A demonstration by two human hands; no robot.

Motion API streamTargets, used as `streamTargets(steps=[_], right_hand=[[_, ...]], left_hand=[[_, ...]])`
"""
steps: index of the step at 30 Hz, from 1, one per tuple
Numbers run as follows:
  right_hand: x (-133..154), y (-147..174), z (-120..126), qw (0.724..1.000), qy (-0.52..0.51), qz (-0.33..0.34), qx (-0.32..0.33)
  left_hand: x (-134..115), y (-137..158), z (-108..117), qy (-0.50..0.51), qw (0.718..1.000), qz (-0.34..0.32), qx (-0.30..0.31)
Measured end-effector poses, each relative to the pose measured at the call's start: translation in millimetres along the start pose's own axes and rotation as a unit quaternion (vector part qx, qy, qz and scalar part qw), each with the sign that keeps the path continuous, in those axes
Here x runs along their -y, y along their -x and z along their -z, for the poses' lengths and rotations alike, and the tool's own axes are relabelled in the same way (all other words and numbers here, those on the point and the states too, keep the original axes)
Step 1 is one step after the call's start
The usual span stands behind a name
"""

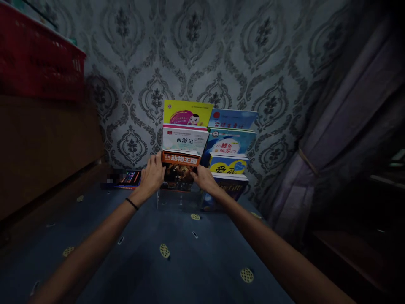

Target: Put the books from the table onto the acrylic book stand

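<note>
Both hands are on a children's book (pixel 179 172) with an orange title band and an animal's face on its dark cover. My left hand (pixel 153 174) grips its left edge, and my right hand (pixel 204 179) pinches its right edge. The book stands in the left column of a clear tiered book rack (pixel 180 202). Behind it are a white book (pixel 183 139) and a yellow book (pixel 188 112). The right column holds a light-blue book (pixel 234 119), a blue book (pixel 232 142), a yellow-and-blue book (pixel 229 164) and a dark-blue book (pixel 229 185), partly behind my right hand.
Left of the rack, more books (pixel 128 179) lie flat on the dark blue patterned cloth (pixel 177 266). A brown wooden cabinet (pixel 47 147) with a red basket (pixel 41 55) on top borders the left. Patterned wallpaper backs the rack; a tied curtain (pixel 294 194) hangs at right.
</note>
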State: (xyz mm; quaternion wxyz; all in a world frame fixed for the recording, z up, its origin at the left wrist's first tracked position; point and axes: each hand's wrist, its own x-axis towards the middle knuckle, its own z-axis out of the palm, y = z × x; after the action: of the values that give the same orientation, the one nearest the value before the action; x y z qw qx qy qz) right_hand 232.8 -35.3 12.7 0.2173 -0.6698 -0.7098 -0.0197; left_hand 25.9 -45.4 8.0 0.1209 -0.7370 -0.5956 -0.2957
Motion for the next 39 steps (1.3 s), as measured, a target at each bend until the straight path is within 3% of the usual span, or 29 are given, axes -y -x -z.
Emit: streamTargets(steps=[2,8,14,16,21,24,27,30,32,39], right_hand=[[-2,0,-3,1.0,-0.006,0.002,-0.006],[-5,9,-7,0.998,-0.039,0.014,-0.044],[0,15,-11,0.963,-0.13,0.102,-0.215],[4,13,-10,0.955,-0.134,0.109,-0.243],[13,7,-6,0.963,-0.098,0.109,-0.228],[13,5,-8,0.966,-0.083,0.106,-0.221],[12,4,-10,0.965,-0.081,0.107,-0.227],[11,4,-11,0.964,-0.078,0.109,-0.23],[12,4,-11,0.964,-0.077,0.111,-0.231],[13,3,-9,0.964,-0.073,0.104,-0.235]], left_hand=[[-3,-3,3,0.005,0.999,-0.03,-0.043],[-4,-12,7,-0.024,0.998,-0.056,-0.021],[-2,-18,2,-0.019,0.998,-0.056,-0.029],[-1,-19,1,-0.007,0.998,-0.06,-0.032],[6,-22,-5,0.057,0.995,-0.065,-0.046],[15,-26,-11,0.153,0.983,-0.079,-0.058],[26,-33,-17,0.317,0.944,-0.068,-0.068],[34,-41,-19,0.452,0.891,-0.002,-0.051],[34,-45,-19,0.48,0.876,0.022,-0.043],[23,-49,-23,0.467,0.879,0.03,-0.096]])
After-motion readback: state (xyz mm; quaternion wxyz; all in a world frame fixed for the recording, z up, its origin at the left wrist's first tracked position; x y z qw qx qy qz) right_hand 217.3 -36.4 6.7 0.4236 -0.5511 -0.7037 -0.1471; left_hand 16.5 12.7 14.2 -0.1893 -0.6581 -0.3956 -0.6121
